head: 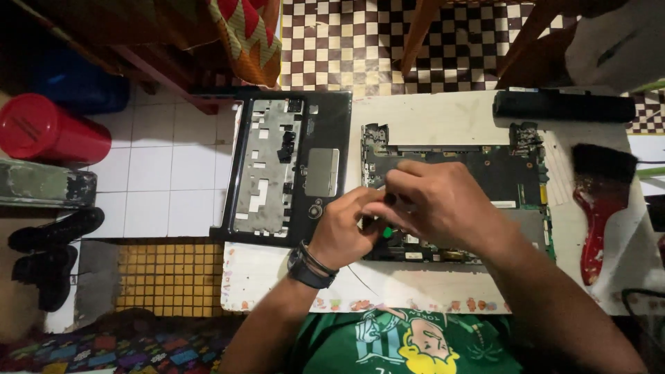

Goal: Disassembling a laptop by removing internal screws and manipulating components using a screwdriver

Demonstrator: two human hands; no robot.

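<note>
From the head camera, I see my left hand point(343, 232) and right hand point(436, 204) meeting over the left part of an opened laptop base point(516, 180) on the white table point(443, 114). My left fingers curl around a small green-tipped tool point(387, 233); my right fingers are bunched together above it, though I cannot tell what they pinch. The removed keyboard frame point(291, 166) hangs partly off the table's left edge, so a nudge could tip it. A red-handled brush point(601, 201) lies on the right.
</note>
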